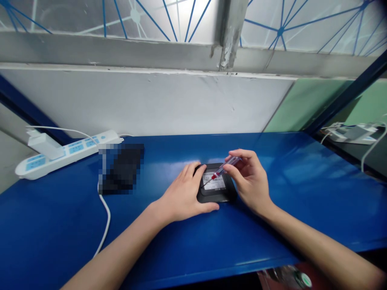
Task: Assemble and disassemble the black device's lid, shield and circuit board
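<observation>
A small black electronic device (213, 196), rounded at the corners, lies on the blue table with a white printed label (215, 182) facing up. My left hand (184, 195) grips its left side, the fingers at the far edge and the thumb along the near edge. In my right hand (252, 181) is a screwdriver (225, 167) with a clear and red handle, pinched between thumb and fingers. Its thin shaft slants down to the left, and the tip is at the device's left part beside the label. Whether a screw sits under the tip is too small to tell.
A white power strip (90, 144) with a plugged-in adapter (45, 145) lies at the back left of the blue table (169, 249). Near it is a pixelated dark object (122, 169) with a white cable (106, 221). A bottle (290, 278) shows below the front edge.
</observation>
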The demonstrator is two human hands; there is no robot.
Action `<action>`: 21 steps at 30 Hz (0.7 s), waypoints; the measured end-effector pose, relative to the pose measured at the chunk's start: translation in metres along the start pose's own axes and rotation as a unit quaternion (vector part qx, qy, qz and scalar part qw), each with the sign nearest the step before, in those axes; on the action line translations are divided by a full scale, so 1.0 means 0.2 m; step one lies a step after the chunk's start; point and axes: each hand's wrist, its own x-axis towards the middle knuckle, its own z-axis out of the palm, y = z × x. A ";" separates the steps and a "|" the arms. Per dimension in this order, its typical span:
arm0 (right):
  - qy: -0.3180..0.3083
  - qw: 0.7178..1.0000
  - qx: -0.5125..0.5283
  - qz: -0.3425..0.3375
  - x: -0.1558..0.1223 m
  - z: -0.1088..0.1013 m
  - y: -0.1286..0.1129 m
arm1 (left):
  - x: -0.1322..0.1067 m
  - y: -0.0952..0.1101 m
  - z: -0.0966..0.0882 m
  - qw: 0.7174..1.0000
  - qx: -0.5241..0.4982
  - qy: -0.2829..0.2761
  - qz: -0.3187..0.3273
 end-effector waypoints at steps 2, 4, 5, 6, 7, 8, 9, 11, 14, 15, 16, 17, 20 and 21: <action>0.001 1.000 -0.003 -0.001 0.00 0.00 0.00 | 0.00 0.00 0.00 1.000 0.000 0.000 0.000; -0.006 1.000 0.012 0.007 0.00 0.00 -0.02 | 0.00 0.00 0.00 1.000 -0.003 0.003 0.003; -0.013 1.000 0.023 0.014 -0.01 0.00 -0.02 | 0.00 0.00 0.00 1.000 -0.006 0.005 0.005; -0.021 0.999 0.034 0.022 -0.01 0.00 -0.03 | 0.00 0.00 0.00 1.000 -0.009 0.007 0.006; -0.029 0.998 0.044 0.031 -0.01 0.00 -0.03 | 0.00 0.00 0.00 1.000 -0.012 0.008 0.008; -0.036 0.997 0.049 0.037 -0.01 0.00 -0.04 | 0.00 0.00 0.00 1.000 -0.013 0.008 0.008; -0.038 0.997 0.052 0.043 -0.01 0.00 -0.04 | 0.00 0.00 0.00 1.000 -0.014 0.007 0.008; -0.034 0.997 0.050 0.042 -0.01 0.00 -0.03 | -0.01 0.00 0.00 1.000 -0.015 0.006 0.008; -0.008 0.999 0.025 0.020 0.00 0.00 -0.01 | -0.01 -0.01 0.00 1.000 -0.016 0.008 0.008; -0.001 1.000 0.015 0.012 0.00 0.00 -0.01 | -0.01 0.00 0.00 1.000 -0.015 0.008 0.007; 0.003 1.000 0.009 0.008 0.00 0.00 -0.01 | 0.00 0.00 0.00 1.000 -0.012 0.005 0.005; 0.004 1.000 0.008 0.007 0.00 0.00 -0.01 | 0.00 0.00 0.00 1.000 -0.009 0.001 0.002; -0.015 0.999 0.031 0.023 -0.01 0.00 -0.03 | 0.00 0.01 -0.01 1.000 0.000 -0.014 -0.007; -0.024 0.999 0.038 0.030 -0.01 0.00 -0.03 | 0.00 0.01 -0.01 1.000 0.001 -0.016 -0.007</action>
